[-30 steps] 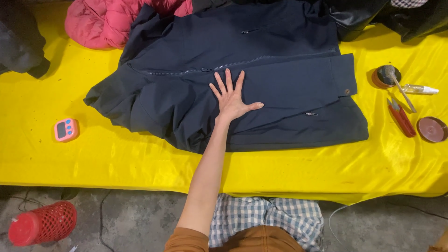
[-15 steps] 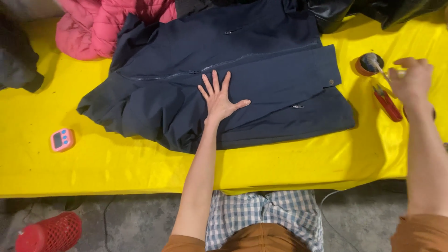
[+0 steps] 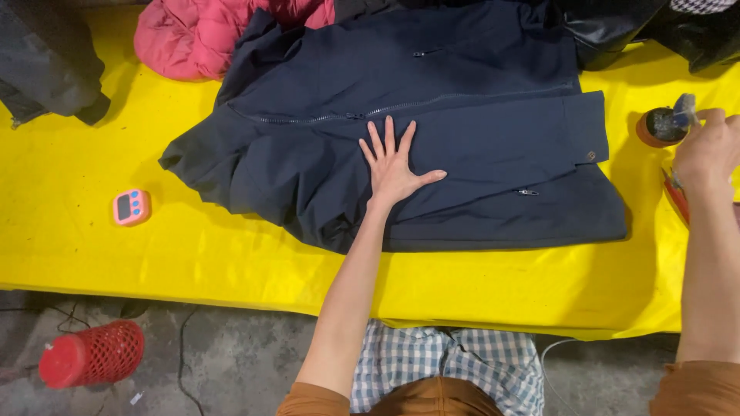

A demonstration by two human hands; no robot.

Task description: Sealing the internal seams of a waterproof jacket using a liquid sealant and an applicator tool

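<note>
Flat, navy zip jacket (image 3: 478,146) lying lengthwise left-right across yellow table cover (image 3: 193,254), matte fabric, left hand (image 3: 393,166) splayed open on it, right hand (image 3: 705,150) fingers curled around small brush (image 3: 682,112) over round tin (image 3: 659,127).

A pink padded jacket (image 3: 208,35) and a dark grey garment (image 3: 46,65) lie bunched at the far edge of the yellow desk (image 3: 231,262). A small pink timer (image 3: 132,206) sits near its front left. Below, a red mesh basket (image 3: 92,353) lies on the floor (image 3: 231,362).

Bright, even light from above; yellow table cover (image 3: 478,285) saturated, mild sheen on creases. Soft shadows under the navy jacket (image 3: 432,154) hem. Right hand (image 3: 705,150) slightly motion-blurred. Floor below dimmer. Dark garments at top lose detail.
</note>
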